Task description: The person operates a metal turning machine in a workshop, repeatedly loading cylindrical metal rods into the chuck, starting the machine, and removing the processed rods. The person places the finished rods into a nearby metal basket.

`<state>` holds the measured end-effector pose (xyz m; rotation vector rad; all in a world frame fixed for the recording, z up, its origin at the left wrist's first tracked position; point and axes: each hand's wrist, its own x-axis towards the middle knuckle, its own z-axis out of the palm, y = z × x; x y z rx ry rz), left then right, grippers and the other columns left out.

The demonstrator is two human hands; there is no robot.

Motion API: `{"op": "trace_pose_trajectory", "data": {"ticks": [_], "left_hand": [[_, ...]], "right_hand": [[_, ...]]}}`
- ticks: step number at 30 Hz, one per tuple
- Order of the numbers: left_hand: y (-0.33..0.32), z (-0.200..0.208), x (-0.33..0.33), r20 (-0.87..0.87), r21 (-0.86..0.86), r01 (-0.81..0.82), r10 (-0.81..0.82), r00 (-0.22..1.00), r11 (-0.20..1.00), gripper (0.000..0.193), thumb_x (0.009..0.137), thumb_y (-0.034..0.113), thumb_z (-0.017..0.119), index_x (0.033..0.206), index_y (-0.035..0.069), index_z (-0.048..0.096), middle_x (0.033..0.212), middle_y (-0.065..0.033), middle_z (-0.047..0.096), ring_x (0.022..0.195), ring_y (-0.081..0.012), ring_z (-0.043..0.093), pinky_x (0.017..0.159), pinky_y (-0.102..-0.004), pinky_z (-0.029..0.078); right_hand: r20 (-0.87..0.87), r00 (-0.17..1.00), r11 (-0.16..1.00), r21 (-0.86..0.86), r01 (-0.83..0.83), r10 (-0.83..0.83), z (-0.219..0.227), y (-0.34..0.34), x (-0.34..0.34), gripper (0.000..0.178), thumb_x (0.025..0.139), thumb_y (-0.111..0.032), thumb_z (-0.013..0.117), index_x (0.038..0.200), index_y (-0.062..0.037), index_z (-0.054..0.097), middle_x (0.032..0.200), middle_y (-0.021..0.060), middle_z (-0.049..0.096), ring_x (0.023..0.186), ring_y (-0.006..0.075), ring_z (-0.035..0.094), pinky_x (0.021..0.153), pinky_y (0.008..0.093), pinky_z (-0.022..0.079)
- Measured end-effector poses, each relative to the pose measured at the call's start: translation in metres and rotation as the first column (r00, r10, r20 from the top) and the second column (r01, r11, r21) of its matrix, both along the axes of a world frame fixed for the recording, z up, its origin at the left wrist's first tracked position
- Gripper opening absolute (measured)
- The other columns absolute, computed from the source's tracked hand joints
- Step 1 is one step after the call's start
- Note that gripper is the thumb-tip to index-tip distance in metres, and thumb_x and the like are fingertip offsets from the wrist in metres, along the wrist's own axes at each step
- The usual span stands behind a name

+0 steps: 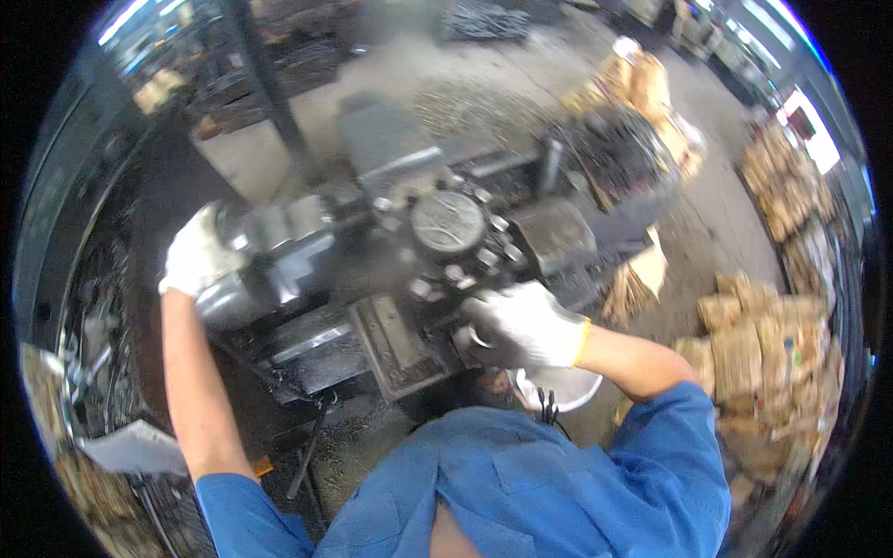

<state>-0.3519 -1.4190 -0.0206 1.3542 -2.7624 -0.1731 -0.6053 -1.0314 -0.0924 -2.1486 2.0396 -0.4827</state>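
Observation:
A greasy dark lathe-like machine (391, 372) fills the middle of the head view. At its centre sits a round-topped tool post (448, 223) ringed by several bright square-headed bolts. My left hand (195, 253), in a white work glove, is at the left end of the dark metal cylinders (302, 265). Its fingers curl round something there that I cannot make out. My right hand (535, 325), gloved in white with dark-stained fingers, is closed on a machine handle (474, 337) just in front of the tool post. Blur softens both hands.
An oily tray of dark parts (619, 153) adjoins the machine's right end. Below my right forearm shows a white bucket (567, 386). Stacks of brown sacks (763, 353) stand on the right floor. A dark post (265, 88) rises beyond the machine. Metal shavings (465, 107) litter the far floor.

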Motion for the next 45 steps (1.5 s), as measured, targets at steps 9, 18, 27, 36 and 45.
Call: {"op": "trace_pose_trajectory", "data": {"ticks": [9,18,27,36,45], "left_hand": [[0.181,-0.143,0.088,-0.549,0.041,0.053,-0.022,0.835,0.998,0.038,0.087,0.011,0.076,0.123,-0.001,0.071,0.115,-0.0227,0.075,0.106,-0.0356,0.073,0.098,-0.042,0.056],[0.27,-0.314,0.226,-0.417,0.906,-0.289,0.762,-0.496,0.308,0.038,0.104,0.039,0.065,0.126,0.009,0.07,0.105,-0.0056,0.073,0.082,-0.0212,0.07,0.071,-0.0338,0.055],[0.276,-0.308,0.317,-0.328,0.883,-0.006,0.608,-0.723,0.469,0.049,0.102,0.066,0.056,0.109,0.018,0.065,0.099,-0.0039,0.066,0.082,-0.0209,0.062,0.07,-0.0416,0.05],[0.25,-0.335,0.343,-0.442,0.828,-0.023,0.626,-0.643,0.561,0.044,0.108,0.041,0.054,0.133,0.008,0.068,0.118,-0.0092,0.073,0.098,-0.0273,0.071,0.085,-0.0422,0.057],[0.289,-0.245,0.299,-0.735,0.086,-0.935,0.655,0.173,0.344,0.046,0.107,0.027,0.063,0.141,-0.003,0.059,0.127,-0.0234,0.069,0.112,-0.0392,0.068,0.106,-0.0487,0.051]], "right_hand": [[-0.184,0.967,0.969,-0.139,-0.206,0.179,0.127,-0.12,-0.073,0.044,0.076,-0.019,0.082,0.114,-0.004,0.064,0.092,0.019,0.073,0.083,0.0392,0.075,0.072,0.049,0.06],[-0.296,0.92,0.893,0.437,-0.107,0.255,-0.01,-0.281,-0.135,0.037,0.071,-0.02,0.08,0.104,-0.0022,0.08,0.093,0.0241,0.078,0.087,0.0385,0.078,0.076,0.0481,0.062],[0.084,0.934,0.771,0.541,-0.335,0.347,-0.03,-0.312,-0.118,0.064,0.077,-0.024,0.085,0.132,0.0039,0.066,0.104,0.0218,0.077,0.091,0.0325,0.074,0.083,0.0431,0.059],[0.365,0.93,0.82,0.516,-0.245,0.048,-0.004,-0.346,-0.042,0.072,0.082,-0.019,0.076,0.148,-0.0003,0.052,0.13,0.0201,0.071,0.112,0.0264,0.07,0.088,0.0431,0.061],[0.313,0.916,0.69,-0.606,0.395,-0.25,0.035,-0.107,-0.152,0.034,0.093,-0.004,0.071,0.127,-0.0015,0.072,0.111,0.0153,0.081,0.092,0.0191,0.077,0.08,0.0363,0.061]]}}
